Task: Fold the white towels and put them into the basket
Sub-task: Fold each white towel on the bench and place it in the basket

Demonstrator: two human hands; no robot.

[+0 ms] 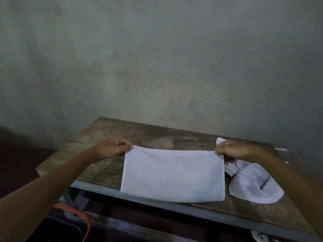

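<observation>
Two hands: clamped on the far corners of one white towel [173, 175]; left hand [113, 148] pinching the corner left of centre, right hand [234, 151] pinching the corner right of centre; well apart, far edge drawn nearly taut between.
Towel in hand: spread flat across the lower centre of the frame on the worktop [139, 135]; seemingly doubled already, judging by the thick, rounded near edge; near edge at or just over the front rim of the worktop.
Second towel [257, 186]: rumpled and unfolded at lower right of the frame, just beside the held one, partly hidden behind the right hand.
Basket: not plainly in view; possibly the dark orange-rimmed thing [73, 222] at lower left, below the worktop, but cannot tell.
Step in hand: probably the next fold, far edge brought over to the near edge.
How to do it well: pinch through every layer to prevent slipping; lift both corners evenly with the edge held taut; lay corner on corner and edge on edge before letting go; smooth flat from the crease outward.
Watch for: snagging the second towel with the right fingers; dragging the near edge off the front rim.
Progress: early by the look of it, one towel part-folded, one untouched, none seen in a basket.
</observation>
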